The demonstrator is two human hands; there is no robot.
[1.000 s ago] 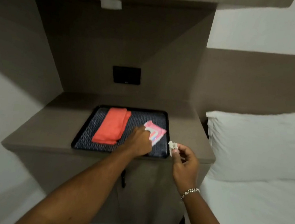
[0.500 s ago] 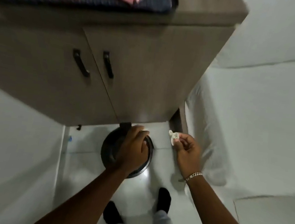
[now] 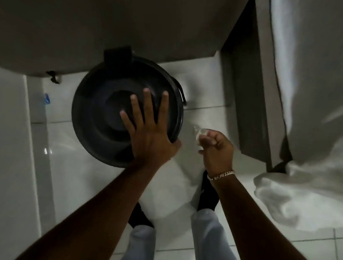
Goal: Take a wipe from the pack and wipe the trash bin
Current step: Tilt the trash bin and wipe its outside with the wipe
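Observation:
A round black trash bin with a domed lid stands on the white tiled floor, partly under the cabinet. My left hand lies flat on the lid's right side, fingers spread, thumb hooked over the near rim. To the right of the bin, my right hand pinches a small crumpled white wipe between its fingertips, held in the air clear of the bin. The wipe pack is out of view.
The brown cabinet overhangs the bin at the top. A bed with white bedding fills the right side, its frame close to my right hand. My feet in dark socks stand on the tiles below the bin.
The view has tilted down from the cabinet top and tray to the floor. My left hand left the wipe pack and now rests spread on the bin lid. My right hand keeps the wipe.

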